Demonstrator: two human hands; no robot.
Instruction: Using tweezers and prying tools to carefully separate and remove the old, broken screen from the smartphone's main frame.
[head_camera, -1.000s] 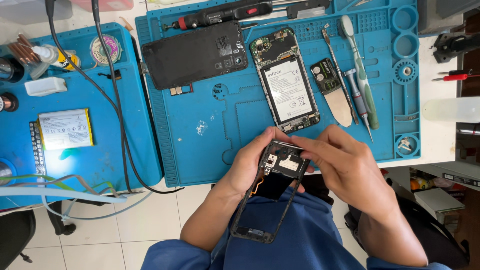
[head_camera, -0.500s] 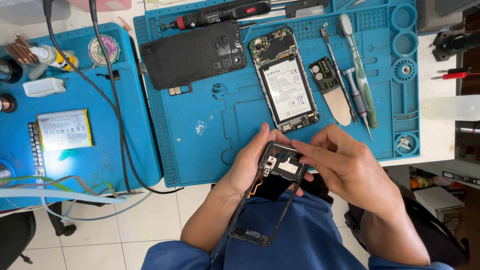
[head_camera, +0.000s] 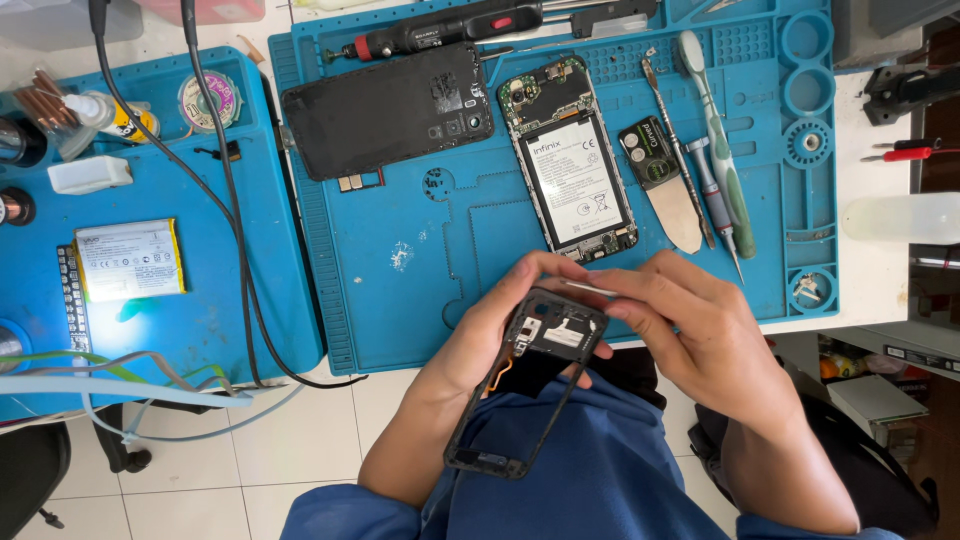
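Observation:
My left hand (head_camera: 500, 325) grips the upper end of a black phone middle frame (head_camera: 525, 385), held tilted over my lap at the near edge of the blue work mat (head_camera: 420, 260). My right hand (head_camera: 690, 325) pinches thin metal tweezers (head_camera: 588, 288), whose tip points left at the frame's top corner. An opened phone with its white battery showing (head_camera: 575, 165) lies on the mat just beyond my hands. A black back cover (head_camera: 390, 110) lies to its left.
A small camera module on a wedge-shaped pick (head_camera: 660, 180), a spudger, screwdrivers and a green-handled brush (head_camera: 715, 130) lie at the mat's right. A second blue mat (head_camera: 150, 300) at left holds a loose battery (head_camera: 128, 260), cables and bottles. A black power screwdriver (head_camera: 440, 30) lies at the back.
My hands and the frame have stayed in nearly the same spot. My right hand's fingers with the tweezers have shifted slightly at the frame's top corner.

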